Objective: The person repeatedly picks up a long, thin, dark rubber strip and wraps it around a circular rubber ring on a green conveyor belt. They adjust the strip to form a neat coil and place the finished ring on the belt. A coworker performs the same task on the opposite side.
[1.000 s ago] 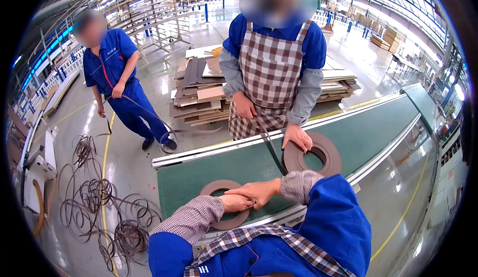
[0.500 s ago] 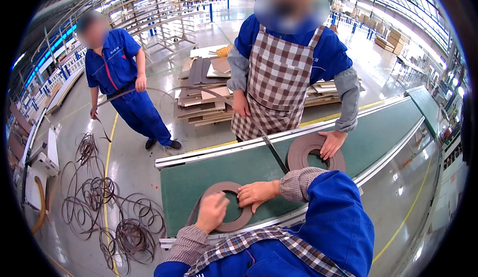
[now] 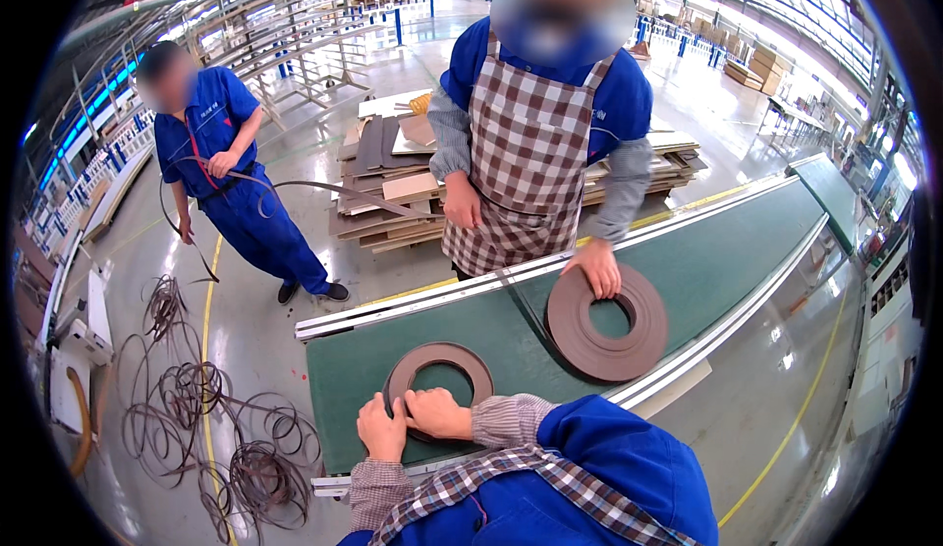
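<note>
A smaller coil of brown edge-banding strip point(image 3: 450, 352) lies flat on the green conveyor belt close to me. At its near left rim my left hand point(image 3: 382, 430) is closed, thumb and fingers pinching the band's edge. Right beside it, my right hand point(image 3: 438, 414) has curled fingers over the near part of the ring. Both hands cover that side of the coil, so the strip's loose end cannot be made out. Further right lies a larger brown coil point(image 3: 638, 345), with the hand point(image 3: 595, 268) of the co-worker opposite resting on its far rim.
The conveyor's metal rail point(image 3: 393, 317) runs along the far side. Loose tangled strips point(image 3: 265, 472) lie on the floor at left. Another person point(image 3: 218, 134) there handles a strip. Stacked boards point(image 3: 378, 178) stand behind the co-worker in the checked apron point(image 3: 530, 124).
My right hand has gone from the coil's right side to its near left, beside my left hand. The co-worker's hand has shifted to the larger coil's far rim. The person at left has raised the strip.
</note>
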{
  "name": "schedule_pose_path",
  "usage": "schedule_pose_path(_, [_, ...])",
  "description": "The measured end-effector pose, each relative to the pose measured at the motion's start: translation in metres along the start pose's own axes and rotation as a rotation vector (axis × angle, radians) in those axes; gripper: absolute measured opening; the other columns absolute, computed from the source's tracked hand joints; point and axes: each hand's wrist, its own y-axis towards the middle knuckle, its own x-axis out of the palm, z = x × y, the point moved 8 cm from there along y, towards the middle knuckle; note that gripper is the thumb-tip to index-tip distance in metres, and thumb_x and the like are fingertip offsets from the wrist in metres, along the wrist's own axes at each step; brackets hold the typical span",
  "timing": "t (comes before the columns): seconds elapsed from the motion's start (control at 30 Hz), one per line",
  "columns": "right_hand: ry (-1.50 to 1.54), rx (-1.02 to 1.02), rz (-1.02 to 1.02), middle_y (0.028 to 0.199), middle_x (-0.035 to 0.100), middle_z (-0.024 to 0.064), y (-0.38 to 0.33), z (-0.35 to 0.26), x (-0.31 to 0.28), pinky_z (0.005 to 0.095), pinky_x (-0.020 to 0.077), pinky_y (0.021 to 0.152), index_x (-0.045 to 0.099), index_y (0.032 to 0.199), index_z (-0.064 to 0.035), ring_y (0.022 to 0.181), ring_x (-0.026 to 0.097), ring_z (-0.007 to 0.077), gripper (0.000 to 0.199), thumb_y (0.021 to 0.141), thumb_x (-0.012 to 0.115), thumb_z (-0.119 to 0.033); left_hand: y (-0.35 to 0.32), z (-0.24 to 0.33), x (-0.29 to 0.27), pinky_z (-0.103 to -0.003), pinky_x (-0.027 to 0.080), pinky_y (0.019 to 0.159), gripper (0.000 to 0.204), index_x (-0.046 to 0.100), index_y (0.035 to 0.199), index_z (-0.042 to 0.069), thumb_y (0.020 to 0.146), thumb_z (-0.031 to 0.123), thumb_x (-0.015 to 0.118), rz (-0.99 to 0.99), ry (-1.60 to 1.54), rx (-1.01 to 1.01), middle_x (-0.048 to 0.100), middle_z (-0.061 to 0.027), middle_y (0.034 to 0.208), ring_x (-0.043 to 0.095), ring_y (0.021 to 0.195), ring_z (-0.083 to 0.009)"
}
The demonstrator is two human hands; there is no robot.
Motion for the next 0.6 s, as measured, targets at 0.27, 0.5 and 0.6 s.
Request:
schedule_pose_path(0.27, [-0.110,-0.809,-0.107,0.122,0.053,0.0146,-0.057,0.039,-0.061,0.0462,0.0325,0.106,0.055,0.120,-0.0012,0.116,0.050,0.0296,0.078,0.067,0.074,-0.055,-0.010,0.004,0.004,-0.045,0.042,0.090,0.050,0.052,0.122,-0.005,0.087,0.028,0.062,0.099,0.007,0.165,0.057,-0.0210,0.120,0.052,0.112,-0.0360])
schedule_pose_path(0.5, [-0.100,-0.748,0.118,0.086,0.050,0.0110,-0.059,0.024,-0.056,0.0385,0.0408,0.074,0.053,0.085,-0.0035,0.083,0.051,0.0272,0.049,0.077,0.068,-0.049,-0.009,-0.016,-0.015,-0.046,0.042,0.085,0.065,0.050,0.123,-0.007,0.083,0.042,0.067,0.160,-0.096,0.021,0.048,-0.0190,0.103,0.049,0.099,-0.0367])
schedule_pose_path(0.6, [-0.168,-0.288,0.281,0.084,0.051,0.0110,-0.033,-0.008,-0.026,0.0388,0.0393,0.071,0.054,0.087,-0.0056,0.080,0.052,0.0279,0.048,0.083,0.061,-0.053,-0.013,-0.037,-0.014,-0.046,0.041,0.085,0.067,0.050,0.123,-0.007,0.084,0.045,0.066,0.093,-0.030,-0.085,0.047,-0.0211,0.109,0.048,0.103,-0.0374])
